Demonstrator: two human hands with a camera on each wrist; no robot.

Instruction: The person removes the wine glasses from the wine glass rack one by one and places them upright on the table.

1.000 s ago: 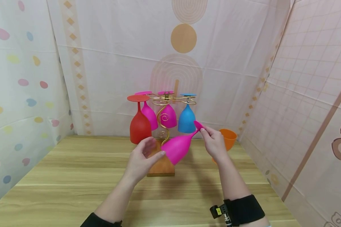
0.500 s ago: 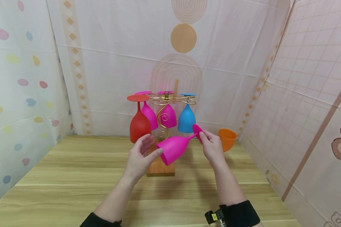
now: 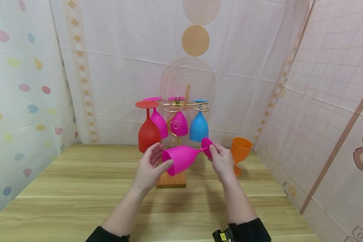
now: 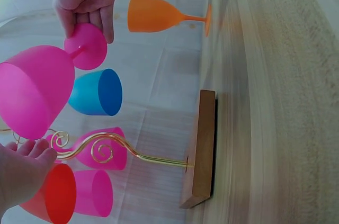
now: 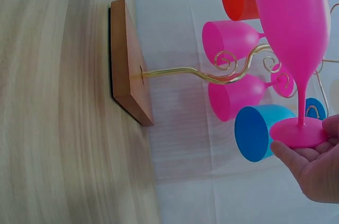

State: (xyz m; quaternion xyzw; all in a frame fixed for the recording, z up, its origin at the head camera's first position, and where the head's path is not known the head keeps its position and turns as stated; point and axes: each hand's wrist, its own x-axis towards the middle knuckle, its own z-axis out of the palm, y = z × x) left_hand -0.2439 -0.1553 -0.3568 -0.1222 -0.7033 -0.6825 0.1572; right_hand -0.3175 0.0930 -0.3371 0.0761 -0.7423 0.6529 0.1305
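My right hand pinches the round foot of a pink plastic wine glass, thumb on the near face. The glass lies almost level in the air, its bowl pointing left. At its rim is my left hand, fingers loosely spread and the thumb overlapping the bowl's edge. Behind stands a gold wire glass rack on a wooden base. From it hang upside down a red wine glass, two pink ones including the middle pink wine glass, and a blue wine glass.
An orange wine glass stands upright on the wooden table, right of the rack and just beyond my right hand. Patterned cloth hangs behind the table and along both sides.
My right hand has come down and left, turning the pink wine glass from a slant to nearly level. Its rim has slid left toward my nearly still left hand. More of the orange glass shows.
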